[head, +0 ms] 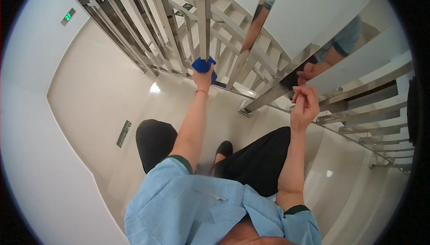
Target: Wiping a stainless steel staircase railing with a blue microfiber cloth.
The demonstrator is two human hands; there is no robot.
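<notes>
A blue cloth (203, 65) is wrapped around the lower part of an upright polished metal baluster (203, 20). My left hand (202, 79) grips the cloth at that spot, and a loose end hangs beside my fingers. My right hand (305, 109) is raised next to a wide shiny metal post (268, 94), its fingers curled in and nothing visible in them. The post mirrors this hand and my sleeve. Whether the fingertips touch the metal, I cannot tell.
More metal balusters (164, 20) continue to the left, and others (362, 120) to the right. Stairs (231, 20) show behind the railing. A lit green sign (68, 17) is on the white wall (30, 110). A dark floor sticker (124, 133) marks the glossy tiled floor (90, 87).
</notes>
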